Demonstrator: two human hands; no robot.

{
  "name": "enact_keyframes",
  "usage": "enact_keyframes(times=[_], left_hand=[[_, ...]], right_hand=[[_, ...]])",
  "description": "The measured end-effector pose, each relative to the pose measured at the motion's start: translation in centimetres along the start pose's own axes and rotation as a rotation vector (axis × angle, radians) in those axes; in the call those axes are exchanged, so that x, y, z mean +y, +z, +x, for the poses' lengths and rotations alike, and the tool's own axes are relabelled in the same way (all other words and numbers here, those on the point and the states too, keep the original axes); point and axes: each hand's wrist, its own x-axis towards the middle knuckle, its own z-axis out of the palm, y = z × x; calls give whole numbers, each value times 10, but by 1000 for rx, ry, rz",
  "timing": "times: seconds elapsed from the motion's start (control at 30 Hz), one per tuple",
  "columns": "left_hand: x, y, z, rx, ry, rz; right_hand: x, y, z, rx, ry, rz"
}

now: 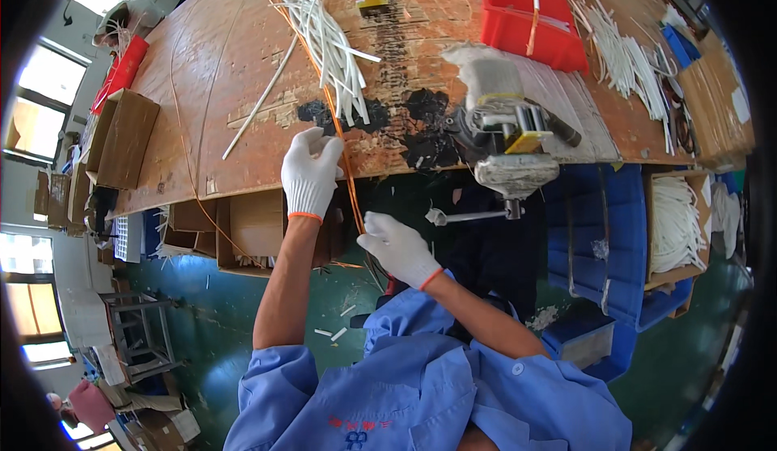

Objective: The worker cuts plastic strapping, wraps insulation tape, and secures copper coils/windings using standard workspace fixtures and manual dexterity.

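Thin orange wires [354, 198] run from a bundle of white tubes [333, 56] on the worn wooden table, over its front edge and down between my hands. My left hand [310, 174], in a white knitted glove, is at the table edge just left of the wires. Its fingers are loosely bent and the thumb stands apart, close to the wires. Lower and to the right, my right hand [398, 249], gloved the same way, has its fingers closed at the lower stretch of the wires. The exact grip is partly hidden by the glove.
A clamp-like metal device with a crank [514, 172] is fixed at the table edge on my right. Red bins [530, 34] and more white tubes [627, 59] lie beyond it. Cardboard boxes [251, 228] stand under the table; a blue crate [595, 241] stands at the right.
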Motion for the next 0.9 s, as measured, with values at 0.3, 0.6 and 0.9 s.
enact_keyframes(times=[0.3, 0.6, 0.9], left_hand=[[-4, -31, 16, -84, -230, -232], [49, -213, -1, 391, 24, -501], [93, -129, -81, -590, -317, -567]], right_hand=[[-23, 32, 23, -131, 41, 95], [-127, 46, 39, 117, -370, -11], [-187, -29, -57, -463, 150, 560]])
